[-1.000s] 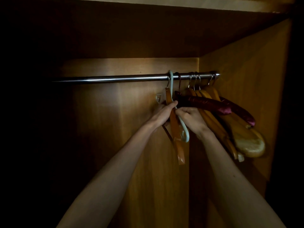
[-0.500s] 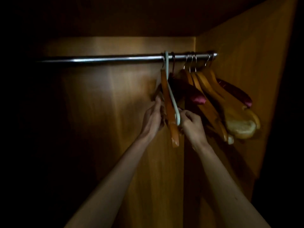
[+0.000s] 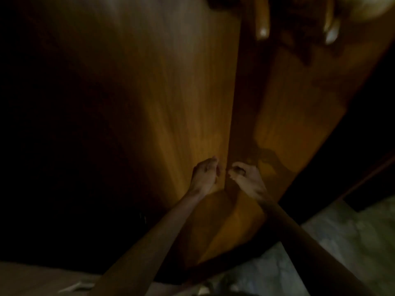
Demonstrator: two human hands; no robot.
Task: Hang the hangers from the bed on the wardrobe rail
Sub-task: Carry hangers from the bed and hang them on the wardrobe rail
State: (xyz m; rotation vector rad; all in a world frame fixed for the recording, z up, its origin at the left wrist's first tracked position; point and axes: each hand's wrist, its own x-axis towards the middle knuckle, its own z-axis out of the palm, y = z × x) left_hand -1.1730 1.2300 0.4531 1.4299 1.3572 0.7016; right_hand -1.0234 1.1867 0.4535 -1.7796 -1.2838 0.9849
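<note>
The view is blurred and points low into the wardrobe, so the rail is out of sight. Only the lower ends of the hung hangers show at the top edge: an orange wooden hanger (image 3: 262,20), another tip (image 3: 331,30) and a pale wooden one (image 3: 372,7). My left hand (image 3: 204,177) and my right hand (image 3: 245,178) hang side by side well below them, in front of the wardrobe's back corner. Their fingers are loosely curled and hold nothing.
The wooden back panel (image 3: 171,92) and right side wall (image 3: 299,114) of the wardrobe fill the view; its left part is dark. Pale marbled floor (image 3: 342,242) lies at the bottom right. A thin pale object (image 3: 74,286) lies on a beige surface at the bottom left.
Both hands have let go of the hangers on the rail and dropped down. The camera has tilted downward, so the rail has left the view.
</note>
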